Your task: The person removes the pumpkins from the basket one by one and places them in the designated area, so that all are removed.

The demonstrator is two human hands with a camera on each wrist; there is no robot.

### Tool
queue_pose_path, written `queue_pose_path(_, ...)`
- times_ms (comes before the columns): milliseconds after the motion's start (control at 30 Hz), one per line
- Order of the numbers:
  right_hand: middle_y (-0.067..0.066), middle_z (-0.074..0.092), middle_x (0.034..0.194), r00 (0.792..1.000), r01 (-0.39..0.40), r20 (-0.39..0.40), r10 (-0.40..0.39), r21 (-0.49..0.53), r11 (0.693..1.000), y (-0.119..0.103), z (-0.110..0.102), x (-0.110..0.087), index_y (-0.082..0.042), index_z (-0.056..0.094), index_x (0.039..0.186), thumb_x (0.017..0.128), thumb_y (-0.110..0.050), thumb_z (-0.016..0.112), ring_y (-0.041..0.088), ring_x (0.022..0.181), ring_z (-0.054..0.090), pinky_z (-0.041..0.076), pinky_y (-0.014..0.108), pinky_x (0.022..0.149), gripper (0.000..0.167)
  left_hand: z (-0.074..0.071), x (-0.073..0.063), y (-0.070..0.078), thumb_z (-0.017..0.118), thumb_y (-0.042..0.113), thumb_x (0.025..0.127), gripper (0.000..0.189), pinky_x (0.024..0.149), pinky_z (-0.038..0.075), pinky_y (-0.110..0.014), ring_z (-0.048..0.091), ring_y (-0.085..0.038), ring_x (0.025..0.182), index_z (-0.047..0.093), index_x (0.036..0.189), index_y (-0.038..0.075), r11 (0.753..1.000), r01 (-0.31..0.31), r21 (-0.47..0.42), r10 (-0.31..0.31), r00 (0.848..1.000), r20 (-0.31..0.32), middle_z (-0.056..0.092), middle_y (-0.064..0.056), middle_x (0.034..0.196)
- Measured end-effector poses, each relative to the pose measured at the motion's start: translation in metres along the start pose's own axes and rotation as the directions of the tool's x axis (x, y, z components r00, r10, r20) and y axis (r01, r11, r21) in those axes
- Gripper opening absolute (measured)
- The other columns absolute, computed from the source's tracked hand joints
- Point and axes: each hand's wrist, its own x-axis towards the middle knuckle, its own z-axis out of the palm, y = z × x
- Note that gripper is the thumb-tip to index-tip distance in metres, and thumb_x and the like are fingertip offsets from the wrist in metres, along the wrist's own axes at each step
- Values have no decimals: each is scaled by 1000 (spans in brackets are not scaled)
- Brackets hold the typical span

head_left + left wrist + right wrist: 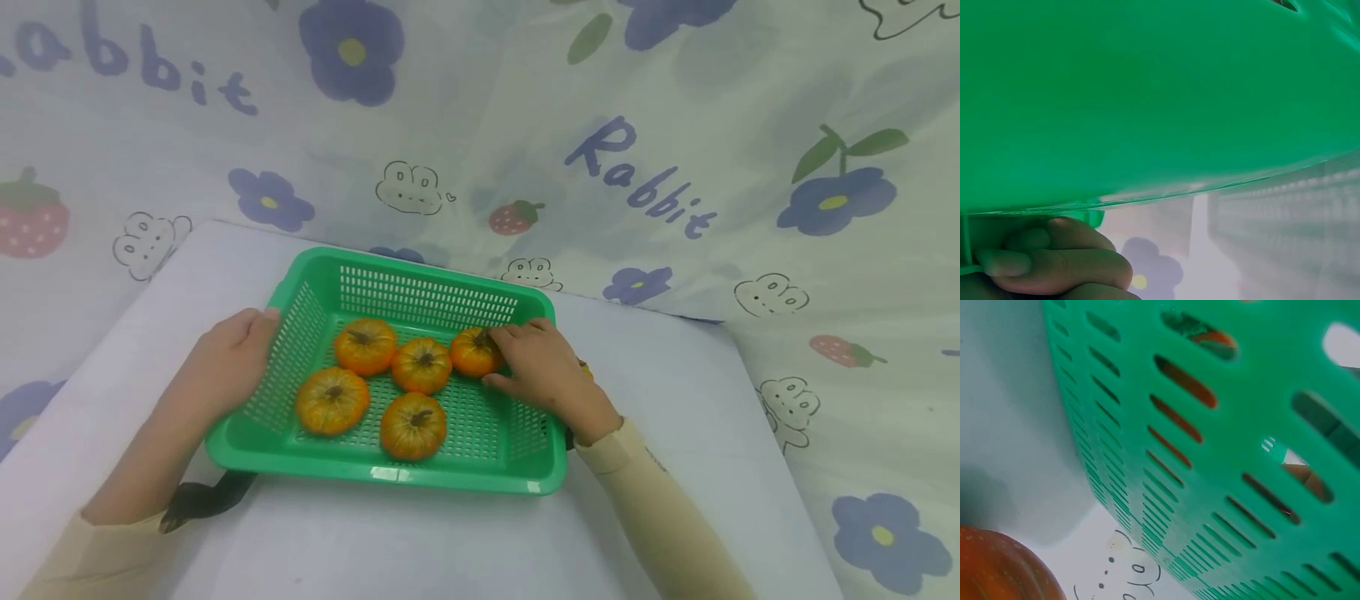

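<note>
In the head view, the left hand is clamped on the left rim of the green basket, mid-frame; only the left wrist view shows its fingers bent under the edge, lower left. The right hand reaches over the right rim, apart from the left, touching the rightmost pumpkin; I cannot tell whether it grips. Four other pumpkins sit inside. The right wrist view reveals more of an outside pumpkin, lower left, mostly hidden in the head view. Moulded plastic with slotted walls; squat, ribbed orange pumpkins with brown stems
</note>
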Motion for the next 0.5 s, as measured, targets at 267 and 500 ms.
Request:
queue_pose_path(267, 6, 74, 121, 1000, 4, -3, -4, -16, 1000, -1, 2, 1, -9, 63, 139, 93, -62, 73, 23, 108, 67, 39, 44, 110, 72, 1, 1, -1, 15, 51, 112, 61, 56, 51, -39, 56, -27, 69, 50, 110, 1, 1000, 2, -12, -2, 1000, 4, 57, -15, 87)
queue_pose_path(500, 4, 77, 97, 1000, -18, -16, 18, -9, 1000, -2, 2, 1, -9, 64, 133, 92, -63, 73, 19, 90, 70, 40, 44, 108, 68, 0, 1, -1, 15, 52, 112, 62, 56, 52, -40, 56, -27, 69, 50, 109, 1, 1000, 4, -11, -4, 1000, 5, 57, -15, 86)
